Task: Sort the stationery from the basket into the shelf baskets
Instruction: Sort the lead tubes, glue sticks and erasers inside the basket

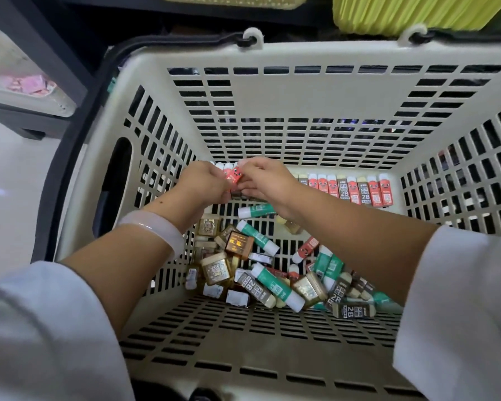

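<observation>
- Beige slotted basket fills our view; erasers along its far wall read "2B".
- Our left hand and right hand each keep a pinching grip on red erasers.

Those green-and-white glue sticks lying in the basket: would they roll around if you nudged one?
Probably: each green-and-white glue stick looks round and lies on its side. The slotted basket floor and neighbouring erasers might stop it quickly. It looks rigid and likely light.
</observation>
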